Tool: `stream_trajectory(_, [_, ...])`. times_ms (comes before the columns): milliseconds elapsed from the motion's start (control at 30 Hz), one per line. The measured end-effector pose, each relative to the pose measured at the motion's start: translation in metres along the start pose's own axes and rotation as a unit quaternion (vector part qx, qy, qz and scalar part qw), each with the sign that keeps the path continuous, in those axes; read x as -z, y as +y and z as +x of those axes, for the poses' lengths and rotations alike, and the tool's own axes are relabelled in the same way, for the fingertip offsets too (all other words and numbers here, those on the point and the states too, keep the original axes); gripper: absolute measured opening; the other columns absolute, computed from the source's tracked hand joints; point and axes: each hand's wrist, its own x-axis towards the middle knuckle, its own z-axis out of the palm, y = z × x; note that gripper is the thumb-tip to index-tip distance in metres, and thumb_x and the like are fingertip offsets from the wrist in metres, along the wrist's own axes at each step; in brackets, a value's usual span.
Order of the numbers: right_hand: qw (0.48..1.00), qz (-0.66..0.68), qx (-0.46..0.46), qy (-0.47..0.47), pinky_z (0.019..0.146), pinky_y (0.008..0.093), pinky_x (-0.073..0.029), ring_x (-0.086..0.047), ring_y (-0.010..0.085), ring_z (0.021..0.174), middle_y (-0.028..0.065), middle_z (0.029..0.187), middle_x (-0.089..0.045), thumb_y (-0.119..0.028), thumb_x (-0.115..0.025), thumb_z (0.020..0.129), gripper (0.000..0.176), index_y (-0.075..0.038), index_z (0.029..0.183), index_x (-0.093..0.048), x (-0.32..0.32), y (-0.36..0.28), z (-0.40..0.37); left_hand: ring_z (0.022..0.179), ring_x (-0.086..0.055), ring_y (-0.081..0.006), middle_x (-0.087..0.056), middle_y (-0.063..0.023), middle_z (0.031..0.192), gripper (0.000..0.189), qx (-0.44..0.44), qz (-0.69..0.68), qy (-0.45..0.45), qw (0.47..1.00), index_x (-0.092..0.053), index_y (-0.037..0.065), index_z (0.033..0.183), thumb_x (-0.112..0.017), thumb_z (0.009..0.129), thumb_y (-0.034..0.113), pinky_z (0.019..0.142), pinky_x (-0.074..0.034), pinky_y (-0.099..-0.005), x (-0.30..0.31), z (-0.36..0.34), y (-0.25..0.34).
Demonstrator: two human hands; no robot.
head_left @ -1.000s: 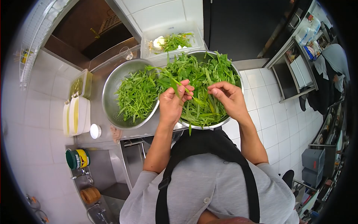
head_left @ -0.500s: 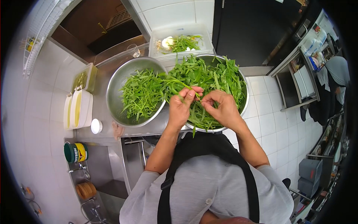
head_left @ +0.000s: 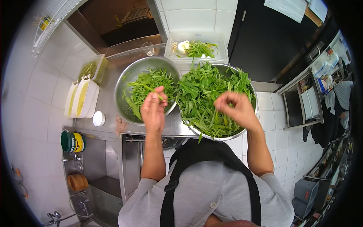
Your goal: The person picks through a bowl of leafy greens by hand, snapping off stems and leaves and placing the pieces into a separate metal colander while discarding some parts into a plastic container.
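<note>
My left hand (head_left: 154, 109) is closed on a green stem (head_left: 141, 86) whose leaves hang over the left steel bowl (head_left: 123, 72). Cut greens (head_left: 155, 81) lie inside that bowl. Over the right steel bowl (head_left: 254, 89), which is heaped with leafy greens (head_left: 206, 83), my right hand (head_left: 237, 109) is held with thumb and fingertips pinched together. Whatever is between those fingertips is too small to make out.
A clear tray (head_left: 223, 53) with greens and white bits stands behind the bowls. At the left are white containers (head_left: 89, 100), a small white cup (head_left: 98, 118) and a glass (head_left: 148, 49). A person (head_left: 332, 109) is at the far right.
My hands have moved apart. My left hand has carried the stem left, over the left bowl; my right hand has shifted slightly right. The camera view has also shifted.
</note>
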Motion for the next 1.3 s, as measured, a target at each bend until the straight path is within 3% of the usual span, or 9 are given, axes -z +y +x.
stream_trajectory(100, [0.996, -0.032, 0.012, 0.087, 0.074, 0.028, -0.053, -0.065, 0.0083, 0.079, 0.0038, 0.085, -0.074, -0.022, -0.073, 0.095, 0.025, 0.002, 0.1, -0.075, 0.018, -0.002, 0.094, 0.08, -0.054, -0.0086, -0.063, -0.0033, 0.092, 0.034, -0.041, 0.08, 0.075, 0.993, -0.065, -0.005, 0.129, -0.059, 0.108, 0.02, 0.071, -0.044, -0.023, 0.025, 0.012, 0.021])
stream_trajectory(167, [0.907, -0.349, 0.078, 0.221, 0.083, 0.0355, -0.056, -0.073, 0.0224, 0.086, 0.0157, 0.099, -0.078, -0.031, -0.074, 0.094, 0.052, 0.006, 0.129, -0.066, 0.038, 0.013, 0.162, 0.076, -0.053, -0.0073, -0.063, -0.0019, 0.087, 0.033, -0.045, 0.152, 0.127, 0.979, -0.067, -0.006, 0.127, -0.06, 0.107, 0.019, 0.067, -0.043, -0.0217, 0.049, 0.019, 0.034])
stream_trajectory(367, [0.977, -0.113, 0.099, 0.154, 0.085, 0.0298, -0.055, -0.072, 0.0153, 0.094, 0.0118, 0.105, -0.078, -0.023, -0.076, 0.095, 0.044, 0.003, 0.129, -0.069, 0.029, -0.034, 0.114, 0.065, -0.049, -0.0052, -0.066, 0.0004, 0.082, 0.027, -0.052, 0.311, 0.188, 0.93, -0.075, -0.006, 0.111, -0.062, 0.103, 0.017, 0.057, -0.036, -0.0214, 0.103, 0.048, 0.026])
stream_trajectory(533, [0.985, -0.06, 0.071, 0.145, 0.083, 0.025, -0.053, -0.068, 0.0109, 0.093, 0.0083, 0.103, -0.077, -0.014, -0.074, 0.097, 0.03, 0.002, 0.123, -0.072, 0.029, -0.012, 0.059, 0.076, -0.07, -0.0386, -0.072, -0.0255, 0.088, 0.038, 0.027, 0.706, 0.096, 0.701, -0.076, -0.003, 0.113, -0.072, 0.094, 0.03, 0.074, -0.054, -0.0437, 0.112, 0.048, 0.035])
stream_trajectory(667, [0.981, -0.054, 0.029, 0.183, 0.083, 0.0253, -0.052, -0.067, 0.0107, 0.089, 0.008, 0.101, -0.076, -0.012, -0.072, 0.099, 0.027, 0.003, 0.121, -0.072, 0.048, 0.005, 0.0, 0.081, -0.074, -0.0269, -0.077, -0.0214, 0.093, 0.035, -0.028, 0.641, 0.158, 0.751, -0.076, -0.003, 0.113, -0.071, 0.098, 0.028, 0.077, -0.056, -0.0362, 0.113, 0.022, 0.045])
stream_trajectory(767, [0.977, -0.063, -0.011, 0.204, 0.082, 0.0253, -0.052, -0.067, 0.0104, 0.09, 0.0075, 0.099, -0.076, -0.012, -0.072, 0.099, 0.025, 0.002, 0.119, -0.073, 0.064, 0.021, -0.036, 0.077, -0.072, -0.0301, -0.075, -0.0208, 0.088, 0.029, -0.041, 0.578, 0.166, 0.798, -0.078, -0.002, 0.108, -0.073, 0.094, 0.024, 0.073, -0.055, -0.0379, 0.09, 0.002, 0.045])
stream_trajectory(933, [0.981, -0.045, -0.031, 0.187, 0.08, 0.0246, -0.051, -0.066, 0.0093, 0.088, 0.0048, 0.094, -0.075, -0.011, -0.072, 0.098, 0.022, 0.0, 0.117, -0.075, 0.054, 0.029, -0.037, 0.08, -0.074, -0.0304, -0.077, -0.0187, 0.089, 0.028, -0.114, 0.633, 0.077, 0.762, -0.08, 0.0, 0.099, -0.074, 0.093, 0.026, 0.075, -0.056, -0.039, 0.067, 0.048, 0.014])
stream_trajectory(1100, [0.991, -0.043, -0.02, 0.126, 0.078, 0.0238, -0.05, -0.064, 0.0074, 0.084, 0.0033, 0.093, -0.075, -0.011, -0.073, 0.097, 0.021, 0.0, 0.115, -0.076, 0.023, 0.023, -0.024, 0.091, -0.075, -0.0378, -0.077, -0.0206, 0.097, 0.038, 0.085, 0.798, 0.078, 0.591, -0.081, 0.008, 0.094, -0.079, 0.082, 0.044, 0.082, -0.059, -0.0469, 0.062, 0.132, -0.022])
stream_trajectory(1300, [0.987, -0.052, -0.035, 0.15, 0.077, 0.0236, -0.049, -0.061, 0.0067, 0.081, 0.002, 0.091, -0.074, -0.009, -0.073, 0.095, 0.019, 0.0, 0.112, -0.077, 0.02, 0.026, -0.037, 0.091, -0.075, -0.0412, -0.076, -0.025, 0.09, 0.033, -0.042, 0.735, 0.168, 0.655, -0.082, 0.006, 0.091, -0.072, 0.082, 0.036, 0.084, -0.059, -0.0479, 0.071, 0.144, 0.01])
